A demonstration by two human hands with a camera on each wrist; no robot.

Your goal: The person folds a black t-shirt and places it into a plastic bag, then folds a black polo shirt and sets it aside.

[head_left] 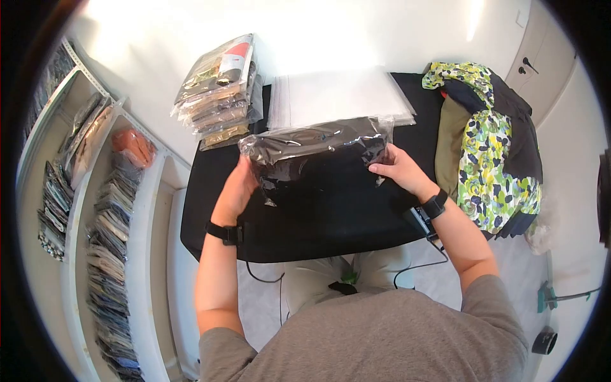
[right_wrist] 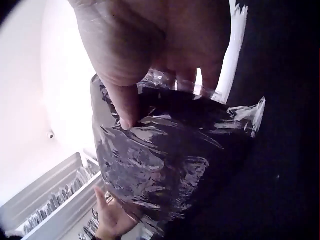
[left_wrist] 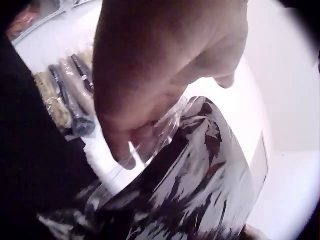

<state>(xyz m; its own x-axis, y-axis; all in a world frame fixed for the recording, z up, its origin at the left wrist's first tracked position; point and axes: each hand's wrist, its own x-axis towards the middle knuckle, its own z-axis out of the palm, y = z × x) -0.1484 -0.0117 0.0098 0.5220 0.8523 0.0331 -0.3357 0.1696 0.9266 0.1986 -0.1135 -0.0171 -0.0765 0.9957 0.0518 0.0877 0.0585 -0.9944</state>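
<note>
A dark folded item in a clear, shiny plastic bag (head_left: 312,149) is held up over the black-covered table, between both hands. At its left end the left hand (head_left: 238,184) grips the plastic; in the left wrist view that hand (left_wrist: 160,65) has its fingers at the bag's edge (left_wrist: 200,160). The right hand (head_left: 406,170) pinches the right end. Seen from the right wrist, the thumb of the right hand (right_wrist: 150,45) lies on the near face of the bag (right_wrist: 155,160), with the other fingers behind it, partly seen through the plastic.
Flat clear bags (head_left: 337,95) lie at the table's back, with a stack of bagged garments (head_left: 219,95) to their left. Patterned and dark clothes (head_left: 490,153) cover the right side. Shelves of packed garments (head_left: 111,254) stand at the left. A small device (head_left: 420,219) sits by the right wrist.
</note>
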